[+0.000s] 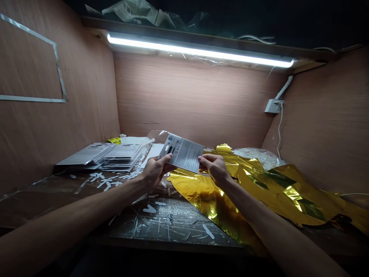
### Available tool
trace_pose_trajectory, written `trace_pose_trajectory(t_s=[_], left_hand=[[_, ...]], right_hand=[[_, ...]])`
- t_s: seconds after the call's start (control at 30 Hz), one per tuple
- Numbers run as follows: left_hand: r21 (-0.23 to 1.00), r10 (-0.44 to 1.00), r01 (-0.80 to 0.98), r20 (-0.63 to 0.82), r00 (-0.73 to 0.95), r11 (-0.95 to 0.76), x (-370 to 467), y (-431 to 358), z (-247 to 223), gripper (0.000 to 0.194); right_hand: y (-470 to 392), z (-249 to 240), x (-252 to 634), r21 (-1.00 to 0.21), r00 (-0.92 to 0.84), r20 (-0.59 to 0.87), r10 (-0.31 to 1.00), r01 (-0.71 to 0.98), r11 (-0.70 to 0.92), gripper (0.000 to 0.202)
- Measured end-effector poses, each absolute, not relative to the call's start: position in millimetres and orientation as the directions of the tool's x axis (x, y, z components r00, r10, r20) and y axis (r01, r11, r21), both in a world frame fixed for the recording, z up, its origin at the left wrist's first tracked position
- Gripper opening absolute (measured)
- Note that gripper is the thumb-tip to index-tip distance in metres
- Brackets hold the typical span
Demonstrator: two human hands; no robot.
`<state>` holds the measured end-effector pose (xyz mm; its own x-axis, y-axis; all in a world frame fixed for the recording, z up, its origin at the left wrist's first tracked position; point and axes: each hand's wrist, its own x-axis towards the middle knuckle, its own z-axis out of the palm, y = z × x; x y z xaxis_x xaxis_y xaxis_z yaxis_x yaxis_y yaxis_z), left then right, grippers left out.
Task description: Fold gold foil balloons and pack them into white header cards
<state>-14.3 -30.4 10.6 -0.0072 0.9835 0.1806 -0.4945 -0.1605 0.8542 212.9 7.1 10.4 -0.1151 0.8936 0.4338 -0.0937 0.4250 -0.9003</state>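
The left hand (155, 169) and the right hand (212, 164) held one flat printed packet (182, 153) between them, raised above the tabletop (173, 221). Each hand pinched an opposite edge, thumb on the printed face and fingers curled behind, so both were closed on the packet rather than spread. The packet tilted slightly, its hang-hole end toward the left hand; its print was too small to read.

Just below and to the right of the packet lay crumpled gold foil (259, 188), spreading well away to the right across the tabletop. Beyond the foil, behind the packet, sat a clear plastic bag (256, 154). To the left of the packet rested a fanned stack of similar packets (106, 156), with a small yellow item (114, 141) at its far end. White paper scraps (150, 209) were scattered on the scratched surface beneath the packet and toward the stack.

Judging by the layout, the stack suggested a good number of packets were already handled, while the loose foil had not yet been put away; the one held appeared to be mid-handling.

Above the packet, a strip light (198, 50) glowed under a shelf.
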Motion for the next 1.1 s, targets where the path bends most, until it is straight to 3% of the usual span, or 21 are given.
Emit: trace_pose_trajectory(t_s=[0.13, 0.43, 0.67, 0.9, 1.0, 1.1], left_hand=[[0.869, 0.990, -0.485, 0.132, 0.045, -0.094, -11, -29, 6, 0.016], [0.800, 0.980, -0.565, 0.171, -0.106, -0.201, -21, -16, 6, 0.011], [0.838, 0.996, -0.543, 0.081, 0.025, -0.055, -3, -29, -2, 0.017], [0.801, 0.978, -0.564, 0.192, -0.077, -0.201, -10, -24, 10, 0.018], [0.803, 0.978, -0.558, 0.172, -0.116, -0.208, -10, -23, 9, 0.021], [0.807, 0.979, -0.554, 0.173, -0.107, -0.204, -8, -25, 5, 0.025]], right_hand=[[5, 10, 207, -0.898, -0.119, 0.440, 0.890, -0.066, 0.435, 0.036], [9, 3, 201, -0.890, -0.147, 0.455, 0.878, -0.029, 0.456, 0.038], [4, 1, 189, -0.883, -0.163, 0.466, 0.869, -0.021, 0.470, 0.037], [5, 5, 194, -0.909, -0.183, 0.389, 0.903, 0.085, 0.408, 0.038], [6, 4, 197, -0.872, -0.212, 0.415, 0.885, 0.187, 0.453, 0.036], [7, 2, 198, -0.844, -0.242, 0.460, 0.854, 0.181, 0.505, 0.036]])
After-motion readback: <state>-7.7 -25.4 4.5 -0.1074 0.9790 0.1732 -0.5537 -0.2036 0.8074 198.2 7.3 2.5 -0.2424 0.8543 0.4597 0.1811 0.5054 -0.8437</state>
